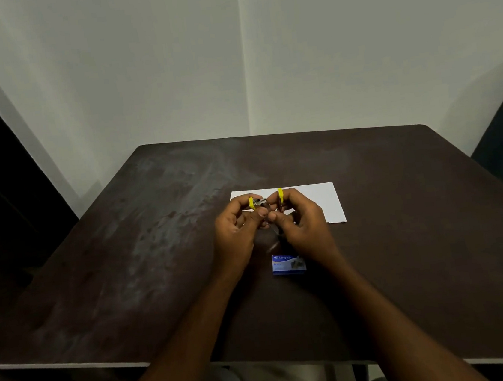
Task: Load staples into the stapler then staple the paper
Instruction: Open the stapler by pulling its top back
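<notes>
Forearms (179, 339): two, bare, reaching from the near edge across the tabletop (112, 269) and meeting at its middle.

Staple box (288, 264): blue, lying flat just beside the right wrist, probably kept there as the supply for loading.

Left hand (235, 226): fingers curled, pinching one yellow end of the stapler (259, 202).

Right hand (300, 219): fingers curled round the other yellow end, thumb tucked toward the middle.

Stapler: small, with yellow ends and bare metal between them. It is held between both hands and seen against the left part of the paper (323, 201). Its long axis runs side to side across the view, the right end slightly higher. The two-handed hold suggests the halves are being drawn apart to bare the staple channel. Fingers hide the hinge and the nose, so its heading cannot be told.

Paper: white sheet, flat on the tabletop beyond the hands, long side across, placed within reach for stapling.
</notes>
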